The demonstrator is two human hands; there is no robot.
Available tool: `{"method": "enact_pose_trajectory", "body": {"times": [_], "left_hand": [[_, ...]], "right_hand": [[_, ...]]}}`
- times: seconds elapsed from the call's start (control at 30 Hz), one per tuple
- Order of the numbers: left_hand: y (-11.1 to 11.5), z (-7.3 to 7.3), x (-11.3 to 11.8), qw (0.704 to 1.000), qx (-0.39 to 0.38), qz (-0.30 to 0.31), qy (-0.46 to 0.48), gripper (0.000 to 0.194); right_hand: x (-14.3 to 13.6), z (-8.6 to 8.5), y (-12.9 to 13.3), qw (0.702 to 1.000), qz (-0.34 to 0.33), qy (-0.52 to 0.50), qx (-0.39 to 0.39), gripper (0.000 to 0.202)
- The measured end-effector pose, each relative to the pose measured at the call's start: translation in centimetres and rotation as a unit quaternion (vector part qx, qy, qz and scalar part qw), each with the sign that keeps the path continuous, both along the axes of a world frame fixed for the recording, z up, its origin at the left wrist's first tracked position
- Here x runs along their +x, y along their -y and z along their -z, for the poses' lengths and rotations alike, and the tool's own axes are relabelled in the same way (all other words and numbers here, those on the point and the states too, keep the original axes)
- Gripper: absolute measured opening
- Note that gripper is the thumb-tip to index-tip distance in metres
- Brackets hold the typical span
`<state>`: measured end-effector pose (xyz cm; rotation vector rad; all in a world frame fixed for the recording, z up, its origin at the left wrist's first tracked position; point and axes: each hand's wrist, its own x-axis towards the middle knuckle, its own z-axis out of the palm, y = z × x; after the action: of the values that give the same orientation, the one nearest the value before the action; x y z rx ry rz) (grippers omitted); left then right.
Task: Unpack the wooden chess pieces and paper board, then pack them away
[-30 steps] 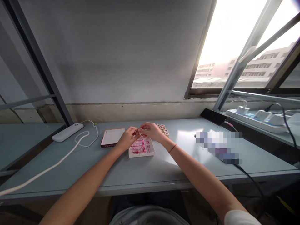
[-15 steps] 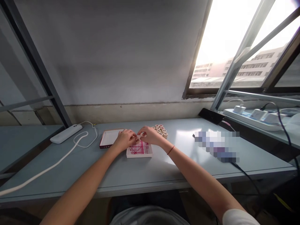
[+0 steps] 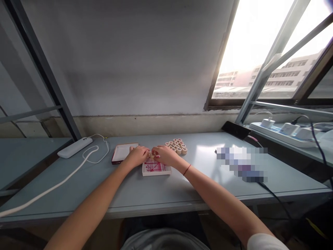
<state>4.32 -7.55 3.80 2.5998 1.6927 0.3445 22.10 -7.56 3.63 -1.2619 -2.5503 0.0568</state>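
A white box (image 3: 156,173) with a sheet of red lines inside lies on the desk below my hands. My left hand (image 3: 138,156) is closed at the box's back left, its fingertips against round wooden pieces (image 3: 153,154). From the other side my right hand (image 3: 164,155) grips the same pieces, fingers curled round them. How many pieces lie between the fingertips is hard to tell. Several round pieces with red and black characters (image 3: 178,146) stand grouped behind my right hand. Left of the box is an open lid (image 3: 122,153), white inside with a dark red side.
A white power strip (image 3: 75,147) with a looping cable lies on the left of the grey-blue desk (image 3: 166,198). To the right are a blurred object (image 3: 241,165), a dark phone-like slab (image 3: 235,130) and another power strip (image 3: 283,133). Metal frames rise at both sides.
My right hand has moved slightly down and closer to my left hand over the box. More of the grouped pieces shows behind it. The view has shifted slightly.
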Motion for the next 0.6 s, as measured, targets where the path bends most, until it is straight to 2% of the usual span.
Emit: {"method": "enact_pose_trajectory", "body": {"times": [0.17,0.3,0.33,0.4,0.47,0.53,0.6], "left_hand": [[0.0,-0.1,-0.1,1.0,-0.008,0.003,-0.003,0.036],[0.1,-0.2,0.4,1.0,-0.009,0.007,0.016,0.037],[0.1,-0.2,0.6,1.0,-0.012,0.009,0.02,0.039],[-0.1,0.0,0.9,0.999,-0.024,0.018,0.02,0.042],[-0.2,0.1,1.2,0.999,-0.036,0.029,0.013,0.039],[-0.4,0.4,1.3,0.998,-0.045,0.031,0.009,0.036],[-0.5,0.6,1.3,0.999,-0.046,0.027,0.013,0.035]], "right_hand": [[-0.8,-0.1,0.5,1.0,0.03,0.006,-0.006,0.017],[0.7,-1.6,-0.3,0.998,0.034,-0.032,-0.03,0.024],[1.5,-2.2,-0.9,0.997,0.051,-0.05,-0.034,0.027],[3.4,-3.3,-2.6,0.987,0.134,-0.09,-0.016,0.025],[5.4,-3.9,-4.6,0.973,0.211,-0.089,-0.009,0.025],[6.8,-3.8,-6.7,0.961,0.266,-0.051,-0.047,0.025],[7.7,-3.2,-8.3,0.954,0.288,-0.025,-0.08,0.027]]}}
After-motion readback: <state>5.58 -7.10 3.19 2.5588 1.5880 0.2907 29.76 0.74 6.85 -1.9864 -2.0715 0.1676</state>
